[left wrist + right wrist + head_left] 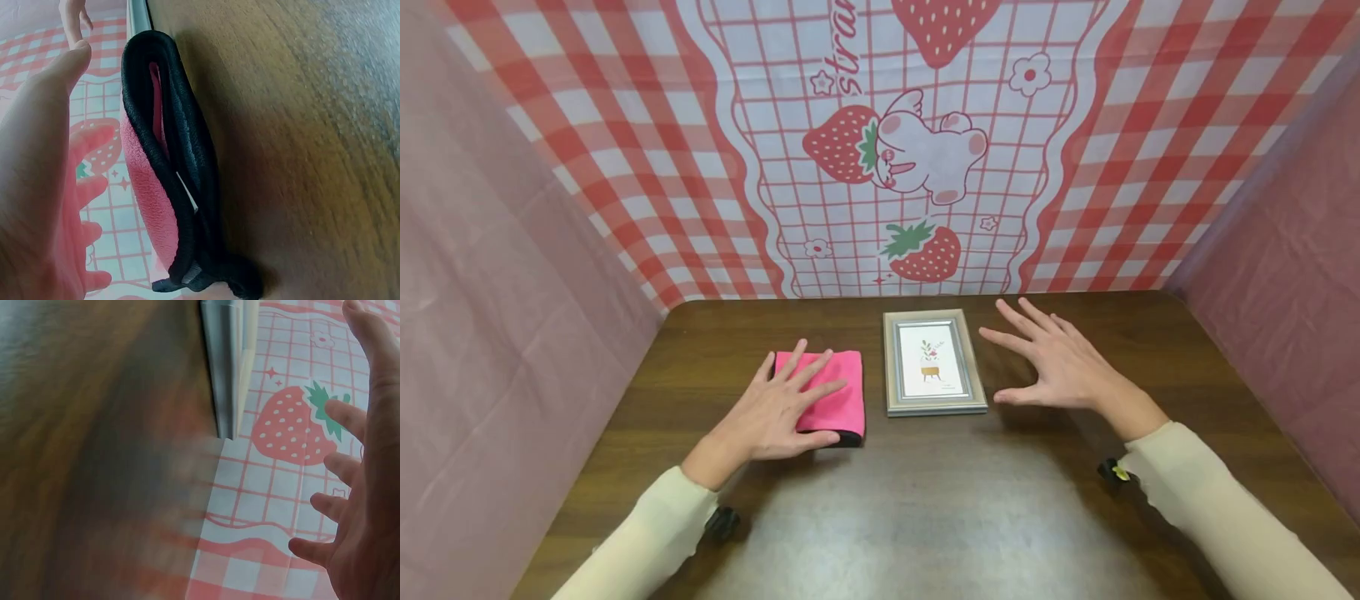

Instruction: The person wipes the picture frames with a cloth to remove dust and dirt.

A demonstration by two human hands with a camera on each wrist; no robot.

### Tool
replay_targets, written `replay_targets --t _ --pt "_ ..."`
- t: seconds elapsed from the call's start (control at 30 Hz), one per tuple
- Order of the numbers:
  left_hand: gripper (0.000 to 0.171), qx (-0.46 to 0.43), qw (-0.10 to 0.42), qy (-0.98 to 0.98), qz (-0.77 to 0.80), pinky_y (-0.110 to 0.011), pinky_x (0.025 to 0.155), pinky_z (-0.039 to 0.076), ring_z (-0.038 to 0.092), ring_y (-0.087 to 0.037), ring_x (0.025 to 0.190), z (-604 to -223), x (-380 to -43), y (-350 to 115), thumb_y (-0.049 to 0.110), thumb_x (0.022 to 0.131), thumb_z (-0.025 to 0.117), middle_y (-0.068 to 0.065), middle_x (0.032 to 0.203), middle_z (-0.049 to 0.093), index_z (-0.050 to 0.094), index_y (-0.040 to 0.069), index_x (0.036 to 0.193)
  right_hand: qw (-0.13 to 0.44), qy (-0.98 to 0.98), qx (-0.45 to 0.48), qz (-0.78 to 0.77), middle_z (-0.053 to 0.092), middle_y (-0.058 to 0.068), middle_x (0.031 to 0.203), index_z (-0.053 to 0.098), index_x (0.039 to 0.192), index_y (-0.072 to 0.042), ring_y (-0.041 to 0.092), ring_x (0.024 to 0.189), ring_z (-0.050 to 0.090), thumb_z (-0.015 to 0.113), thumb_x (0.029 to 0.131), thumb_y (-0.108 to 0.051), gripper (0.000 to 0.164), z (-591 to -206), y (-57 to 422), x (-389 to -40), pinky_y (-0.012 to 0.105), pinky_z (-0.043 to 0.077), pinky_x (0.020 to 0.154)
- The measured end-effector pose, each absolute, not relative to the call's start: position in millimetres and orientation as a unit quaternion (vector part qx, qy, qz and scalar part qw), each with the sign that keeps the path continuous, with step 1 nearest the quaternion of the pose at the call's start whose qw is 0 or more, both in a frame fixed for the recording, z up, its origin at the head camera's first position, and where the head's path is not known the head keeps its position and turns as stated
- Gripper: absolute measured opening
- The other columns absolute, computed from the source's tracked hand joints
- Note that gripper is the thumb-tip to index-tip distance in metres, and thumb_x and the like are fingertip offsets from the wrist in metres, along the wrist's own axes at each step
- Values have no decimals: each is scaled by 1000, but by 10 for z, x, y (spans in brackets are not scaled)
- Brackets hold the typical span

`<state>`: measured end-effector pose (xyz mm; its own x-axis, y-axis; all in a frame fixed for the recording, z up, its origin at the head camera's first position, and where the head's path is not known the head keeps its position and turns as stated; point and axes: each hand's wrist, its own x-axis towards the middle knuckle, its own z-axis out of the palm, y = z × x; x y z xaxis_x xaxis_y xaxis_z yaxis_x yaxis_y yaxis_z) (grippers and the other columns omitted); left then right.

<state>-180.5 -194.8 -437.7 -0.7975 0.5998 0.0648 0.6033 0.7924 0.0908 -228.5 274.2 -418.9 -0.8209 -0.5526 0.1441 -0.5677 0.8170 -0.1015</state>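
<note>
A folded pink cloth (842, 392) with a black edge lies on the table, left of a picture frame. In the left wrist view the cloth (147, 187) shows its black-trimmed folds edge-on. Over it hovers my left hand (778, 412), fingers spread, a gap showing between palm and cloth. The picture frame (934, 402) lies flat, face up, with a silver-beige border round a print of a potted plant. To its right, my right hand (1063, 362) is held above the table with fingers spread and nothing in it. The frame's side (222, 369) stands beyond that hand's fingers in the right wrist view.
The brown wooden table (925, 500) ends at a back wall hung with a strawberry-print checked cloth (700, 208). Pink fabric (512, 292) hangs on the left side, and more pink fabric (1277, 292) on the right.
</note>
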Motion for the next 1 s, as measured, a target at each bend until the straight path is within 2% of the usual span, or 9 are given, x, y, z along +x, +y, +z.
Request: replay_targets --t 0.2,0.43,0.67,0.87,1.0 --pt "83 -315 -1 -947 -58 -85 133 25 19 -50 176 -4386 -1810 -1943 74 98 63 -9 188 32 53 34 169 44 -949 292 112 23 9 191 45 173 -34 47 176 21 80 89 -71 99 -4164 2690 -2425 85 36 125" --pt "83 -314 -9 -948 -58 -84 133 25 18 -50 177 -4393 -1812 -1943 74 98 63 -8 188 31 52 34 170 47 -945 296 134 28 14 189 45 174 -30 51 173 28 83 90 -64 98 -4174 2630 -2619 80 43 122" --pt "83 -312 -19 -948 -64 -84 133 26 20 -48 177 -4403 -1811 -1947 75 99 63 -9 188 32 51 33 170 12 -945 273 178 22 11 191 45 174 -31 49 170 35 84 94 -58 93 -4219 2604 -2762 79 53 111" --pt "82 -318 -34 -945 -70 -83 131 29 23 -45 177 -4405 -1809 -1942 74 100 64 -7 188 34 52 33 170 -16 -950 251 184 25 7 191 45 174 -31 46 171 33 82 96 -59 91 -4321 2581 -2873 83 43 121" --pt "83 -323 -57 -942 -76 -83 133 27 22 -42 178 -4415 -1815 -1946 73 100 64 -5 188 32 49 34 172 -35 -951 242 188 28 5 190 47 172 -30 44 172 32 81 97 -60 88 -4391 2562 -2952 83 38 126"
